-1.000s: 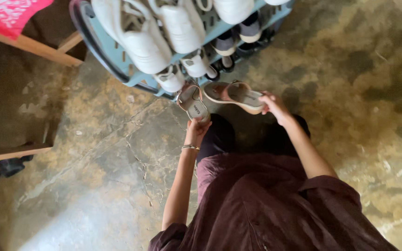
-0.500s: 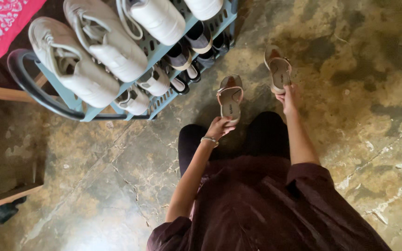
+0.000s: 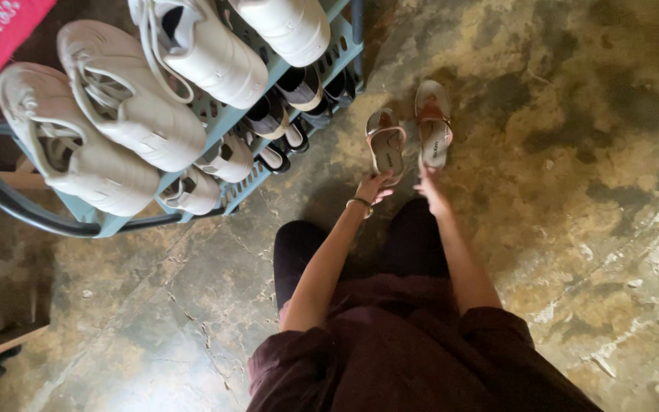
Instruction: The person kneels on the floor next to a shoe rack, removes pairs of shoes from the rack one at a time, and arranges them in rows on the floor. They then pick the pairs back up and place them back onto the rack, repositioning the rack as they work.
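Left hand [image 3: 373,188] pinches the heel of one sandal [image 3: 386,145]; right hand [image 3: 430,186], fingers loosely curled, touches the other sandal [image 3: 433,130]. The light pinch could let that sandal tip sideways.

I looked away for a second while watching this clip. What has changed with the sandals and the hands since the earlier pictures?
Both sandals went from being held up by the shoe rack down to the concrete floor, side by side. The left hand touches the heel of the left sandal; the right hand is at the heel of the right sandal. The white sneakers stayed on the rack.
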A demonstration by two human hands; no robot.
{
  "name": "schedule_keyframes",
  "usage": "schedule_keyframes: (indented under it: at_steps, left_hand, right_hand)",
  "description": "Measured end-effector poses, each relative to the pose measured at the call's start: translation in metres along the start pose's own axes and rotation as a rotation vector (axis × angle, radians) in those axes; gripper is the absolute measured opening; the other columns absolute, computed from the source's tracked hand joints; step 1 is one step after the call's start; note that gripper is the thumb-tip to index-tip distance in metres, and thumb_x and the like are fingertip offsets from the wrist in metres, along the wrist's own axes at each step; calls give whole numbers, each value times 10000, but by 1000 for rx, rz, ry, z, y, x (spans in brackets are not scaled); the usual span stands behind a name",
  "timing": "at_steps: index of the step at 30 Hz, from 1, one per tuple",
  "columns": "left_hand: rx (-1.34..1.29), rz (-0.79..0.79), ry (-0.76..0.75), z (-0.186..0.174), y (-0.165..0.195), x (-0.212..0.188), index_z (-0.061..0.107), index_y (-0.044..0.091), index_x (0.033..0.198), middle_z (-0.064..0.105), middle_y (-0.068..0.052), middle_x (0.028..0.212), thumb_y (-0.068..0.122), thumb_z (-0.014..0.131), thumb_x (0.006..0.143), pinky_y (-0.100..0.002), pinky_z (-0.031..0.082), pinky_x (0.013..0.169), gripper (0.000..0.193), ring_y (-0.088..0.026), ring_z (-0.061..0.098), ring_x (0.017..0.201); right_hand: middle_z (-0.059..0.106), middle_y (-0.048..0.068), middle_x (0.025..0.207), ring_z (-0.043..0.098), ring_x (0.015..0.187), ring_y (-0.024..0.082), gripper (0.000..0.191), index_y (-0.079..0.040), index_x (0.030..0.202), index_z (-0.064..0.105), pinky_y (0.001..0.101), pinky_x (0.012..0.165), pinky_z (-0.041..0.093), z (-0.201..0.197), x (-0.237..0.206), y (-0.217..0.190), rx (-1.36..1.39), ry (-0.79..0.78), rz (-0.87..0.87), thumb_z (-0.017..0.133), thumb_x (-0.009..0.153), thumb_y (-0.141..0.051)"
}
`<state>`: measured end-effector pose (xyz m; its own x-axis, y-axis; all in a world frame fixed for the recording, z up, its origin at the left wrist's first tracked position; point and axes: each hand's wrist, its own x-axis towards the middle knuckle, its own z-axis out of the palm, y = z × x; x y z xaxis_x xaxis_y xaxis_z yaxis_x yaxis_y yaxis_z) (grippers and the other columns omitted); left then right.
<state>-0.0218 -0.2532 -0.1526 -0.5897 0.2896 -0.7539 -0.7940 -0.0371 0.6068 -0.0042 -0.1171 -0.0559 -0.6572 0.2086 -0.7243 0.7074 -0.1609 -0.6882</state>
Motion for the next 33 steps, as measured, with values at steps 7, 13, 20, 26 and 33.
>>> schedule_keyframes:
  at_steps: [7, 13, 20, 26, 33]
  left_hand:
    - [116, 7, -8, 6, -14, 20, 634, 102, 1181, 682, -55, 1053, 500, 670, 945, -320, 517, 675, 464, -174, 652, 837]
    - [71, 473, 460, -61, -6, 10, 638, 37, 1153, 643, -111, 1054, 407, 570, 1025, -400, 517, 803, 397, -273, 641, 926]
    - [33, 761, 1357, -178, 18, -30, 624, -22, 1166, 585, -201, 1076, 401, 698, 983, -498, 460, 903, 466, -402, 588, 998]
    - [242, 580, 1091, -231, 33, -14, 683, 31, 1258, 691, -182, 1214, 476, 748, 979, -481, 495, 965, 530, -387, 638, 1091]
    - [-438, 354, 572, -249, 37, 5, 564, 128, 1306, 625, -83, 1105, 400, 706, 940, -404, 532, 667, 478, -265, 589, 927]
  right_hand:
    - [609, 125, 890, 625, 729, 216, 496, -28, 1230, 466, 385, 676, 563, 43, -17, -17, 392, -383, -107, 598, 1129, -496]
    - [523, 40, 1372, 678, 1058, 218, 572, -213, 1486, 302, 413, 691, 647, 58, 9, -24, 283, -60, -145, 515, 1011, -449]
    - [483, 150, 1448, 599, 1182, 325, 505, -162, 1477, 368, 507, 896, 552, 85, 25, 7, 216, 364, -120, 532, 1018, -300]
    - [559, 180, 1270, 591, 1141, 334, 519, -65, 1299, 515, 438, 910, 532, 165, 19, 9, -184, 435, -274, 747, 894, -292]
    - [613, 100, 1218, 670, 919, 217, 614, -172, 1369, 400, 368, 807, 556, 255, 13, -36, -196, -287, -166, 688, 921, -477]
